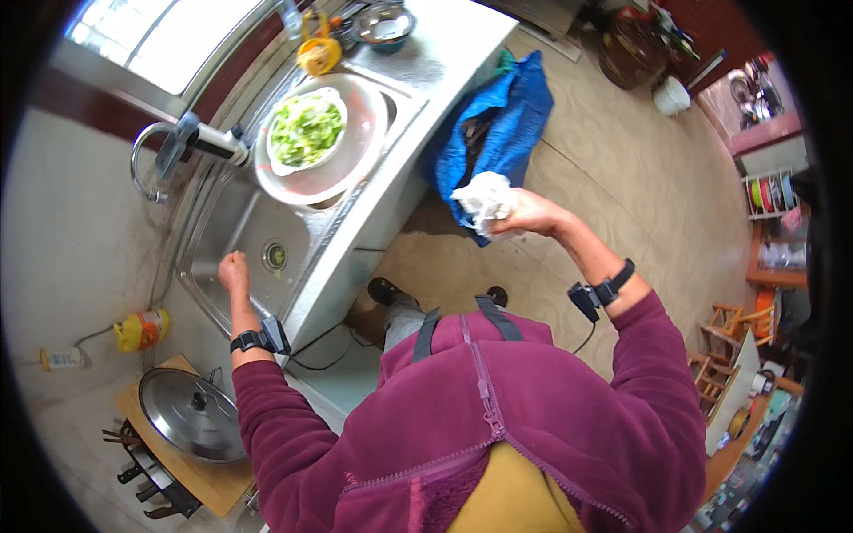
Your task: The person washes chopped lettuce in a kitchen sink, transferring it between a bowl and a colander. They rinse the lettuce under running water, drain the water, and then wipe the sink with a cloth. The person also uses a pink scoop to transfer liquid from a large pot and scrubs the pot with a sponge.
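My right hand (533,212) grips a crumpled white plastic bag (488,198), held out in front of the near end of a blue woven sack (526,126). Dark contents show in the sack's opening. Over the left basin of the steel sink (256,220), my left hand (233,270) is curled into a fist, with nothing seen in it. Green scraps lie in the drain (274,256) beside that hand. Chopped green leaves (303,130) fill a white colander (342,110), which stands in a large pale basin (366,160) across the sink's other bowl.
A curved faucet (136,156) rises at the sink's wall side. Behind the basin are a yellow plastic holder (320,56) and metal bowls (383,26). A large pot lid (190,414) rests on a wooden board (220,486), near several knives (150,490). A brown jar (630,53) stands across the floor.
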Motion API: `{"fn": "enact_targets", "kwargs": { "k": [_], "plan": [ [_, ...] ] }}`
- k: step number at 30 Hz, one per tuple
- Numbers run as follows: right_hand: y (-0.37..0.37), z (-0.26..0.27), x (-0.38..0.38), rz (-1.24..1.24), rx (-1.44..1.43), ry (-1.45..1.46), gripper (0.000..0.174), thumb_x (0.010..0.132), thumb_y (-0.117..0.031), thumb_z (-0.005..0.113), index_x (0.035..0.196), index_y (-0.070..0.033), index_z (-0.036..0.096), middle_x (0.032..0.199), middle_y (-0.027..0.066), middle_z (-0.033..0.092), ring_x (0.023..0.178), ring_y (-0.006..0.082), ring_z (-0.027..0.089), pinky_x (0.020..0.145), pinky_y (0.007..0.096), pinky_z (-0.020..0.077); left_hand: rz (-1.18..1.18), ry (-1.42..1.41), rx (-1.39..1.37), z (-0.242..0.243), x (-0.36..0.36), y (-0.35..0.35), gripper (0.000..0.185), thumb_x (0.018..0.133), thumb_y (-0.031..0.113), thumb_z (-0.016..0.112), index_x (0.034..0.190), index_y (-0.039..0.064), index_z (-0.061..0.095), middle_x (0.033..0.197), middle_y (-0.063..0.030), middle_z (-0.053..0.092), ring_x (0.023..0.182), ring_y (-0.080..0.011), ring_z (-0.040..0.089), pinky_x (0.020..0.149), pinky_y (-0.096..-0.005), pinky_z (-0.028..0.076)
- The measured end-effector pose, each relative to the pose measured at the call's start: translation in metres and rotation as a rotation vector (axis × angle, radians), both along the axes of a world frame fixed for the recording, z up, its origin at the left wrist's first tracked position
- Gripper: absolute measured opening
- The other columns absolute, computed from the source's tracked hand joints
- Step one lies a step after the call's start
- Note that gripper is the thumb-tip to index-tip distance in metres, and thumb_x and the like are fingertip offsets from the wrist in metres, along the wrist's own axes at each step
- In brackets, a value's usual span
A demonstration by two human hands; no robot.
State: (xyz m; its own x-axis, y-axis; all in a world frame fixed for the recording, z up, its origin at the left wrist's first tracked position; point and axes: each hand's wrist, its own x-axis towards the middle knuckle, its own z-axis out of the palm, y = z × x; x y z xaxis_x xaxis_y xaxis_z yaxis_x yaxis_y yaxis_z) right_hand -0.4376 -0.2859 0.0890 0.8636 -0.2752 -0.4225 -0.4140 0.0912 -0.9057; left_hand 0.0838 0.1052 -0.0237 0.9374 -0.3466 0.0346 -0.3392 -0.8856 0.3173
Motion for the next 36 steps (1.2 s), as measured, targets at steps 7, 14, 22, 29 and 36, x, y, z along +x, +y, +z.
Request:
{"fn": "enact_targets", "kwargs": {
  "k": [7, 14, 22, 29, 36],
  "plan": [
    [-0.053, -0.06, -0.287, -0.826, 0.407, -0.239, 0.042, 0.08, -0.01, 0.066, 0.118, 0.001, 0.052, 0.108, 0.0111, 0.062, 0.101, 0.0227, 0.061, 0.091, 0.0372, 0.0486, 0.255, -0.07, 0.443, 0.077, -0.105, -0.097, 0.082, 0.072, 0.074, 0.053, 0.141, 0.034, 0.032, 0.145, -0.0163, 0.027, 0.126, -0.0406, 0.037, 0.098, -0.0566, 0.032],
    [-0.052, -0.08, -0.452, -1.168, 0.57, -0.67, 0.044, 0.077, -0.011, 0.07, 0.116, -0.001, 0.052, 0.109, 0.0109, 0.061, 0.103, 0.0239, 0.06, 0.092, 0.0392, 0.0494, -0.497, -0.36, -0.04, 0.1, -0.224, -0.259, 0.036, 0.083, 0.026, 0.064, 0.114, 0.008, 0.06, 0.114, -0.0154, 0.058, 0.108, -0.0307, 0.054, 0.092, -0.0383, 0.044],
    [-0.109, -0.136, -0.524, -1.459, 0.615, -0.495, 0.037, 0.08, -0.021, 0.071, 0.108, -0.006, 0.053, 0.095, 0.0051, 0.061, 0.089, 0.0197, 0.062, 0.077, 0.0347, 0.0537, -1.3, -0.029, -0.339, 0.115, -0.456, -0.507, 0.019, 0.083, 0.009, 0.063, 0.101, 0.005, 0.065, 0.115, -0.0166, 0.057, 0.109, -0.0307, 0.054, 0.094, -0.0389, 0.042],
    [-0.234, -0.124, -0.623, -1.761, 0.527, -0.437, 0.041, 0.092, -0.045, 0.049, 0.11, -0.008, 0.055, 0.088, 0.0028, 0.063, 0.07, 0.0143, 0.059, 0.061, 0.0306, 0.0516, -1.503, 0.214, -0.4, 0.083, -0.581, -0.717, 0.014, 0.078, 0.008, 0.065, 0.092, 0.005, 0.066, 0.096, -0.0142, 0.065, 0.095, -0.0307, 0.061, 0.085, -0.0376, 0.047],
    [-0.312, -0.092, -0.728, -2.204, 0.422, -0.049, 0.045, 0.095, -0.047, 0.042, 0.105, -0.006, 0.058, 0.074, 0.0044, 0.06, 0.059, 0.016, 0.056, 0.048, 0.0327, 0.0465, -1.541, 0.4, -0.181, 0.048, -0.663, -0.895, 0.021, 0.078, 0.016, 0.064, 0.096, 0.005, 0.066, 0.091, -0.0161, 0.065, 0.085, -0.0315, 0.062, 0.076, -0.0369, 0.049]
  ]
}}
